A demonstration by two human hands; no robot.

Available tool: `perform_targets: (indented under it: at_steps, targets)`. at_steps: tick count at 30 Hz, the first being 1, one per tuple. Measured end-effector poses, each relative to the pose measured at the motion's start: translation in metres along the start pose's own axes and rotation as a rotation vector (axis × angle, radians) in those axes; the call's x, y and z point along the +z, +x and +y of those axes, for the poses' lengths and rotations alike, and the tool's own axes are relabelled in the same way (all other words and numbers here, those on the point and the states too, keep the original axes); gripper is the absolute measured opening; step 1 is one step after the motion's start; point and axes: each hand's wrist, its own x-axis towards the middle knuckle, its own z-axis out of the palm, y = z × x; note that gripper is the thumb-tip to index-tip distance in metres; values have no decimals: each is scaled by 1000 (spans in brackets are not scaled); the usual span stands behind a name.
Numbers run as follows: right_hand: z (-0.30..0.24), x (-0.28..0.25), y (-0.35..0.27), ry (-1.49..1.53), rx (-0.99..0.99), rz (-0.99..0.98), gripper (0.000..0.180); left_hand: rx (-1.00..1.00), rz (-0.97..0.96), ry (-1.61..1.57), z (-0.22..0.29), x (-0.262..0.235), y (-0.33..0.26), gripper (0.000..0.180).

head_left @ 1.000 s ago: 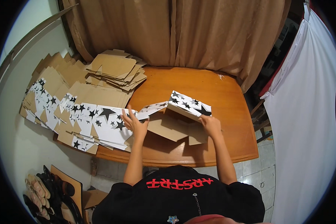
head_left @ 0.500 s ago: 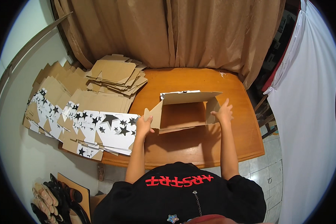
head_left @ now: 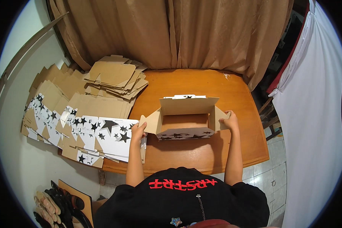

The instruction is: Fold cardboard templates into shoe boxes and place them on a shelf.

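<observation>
A cardboard box (head_left: 189, 107), partly folded into shape, is in front of me over the table. It is plain brown inside, and its near outer side is white with black stars. My left hand (head_left: 138, 131) is closed on the flap at its left end, thumb on the brown face. At the opposite end, my right hand (head_left: 230, 121) pinches the right flap. Both end flaps angle outward, and the far wall leans back. An orange-brown surface shows inside the box; whether it is the table or a bottom panel, I cannot tell.
Star-printed flat cardboard sheets (head_left: 116, 141) overlap along the left of the wooden table (head_left: 239, 148). Behind them sits a stack of brown folded cardboard (head_left: 112, 73). A brown curtain (head_left: 140, 34) hangs behind the table, a white cloth (head_left: 311, 114) at right. Sandals (head_left: 47, 203) are at lower left.
The box has tipped and come slightly nearer, so its star-printed near side now shows. My right hand has gone from spread fingers to gripping the right flap; my left hand has shifted slightly left.
</observation>
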Motion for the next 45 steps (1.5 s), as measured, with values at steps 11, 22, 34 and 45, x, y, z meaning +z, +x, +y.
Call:
perform_targets:
  at_steps: [11, 22, 34, 45]
  targets:
    - [22, 2, 4, 167, 107, -63, 52, -309, -472, 94, -45, 29, 5, 88]
    - [18, -1, -6, 292, 344, -199, 63, -315, -366, 29, -41, 47, 12, 83]
    - [-13, 36, -26, -325, 137, 95, 57, -431, -307, -68, -25, 57, -4, 89]
    - [5, 40, -12, -283, 20, -88, 50, -232, -305, -295, -58, 60, -7, 63]
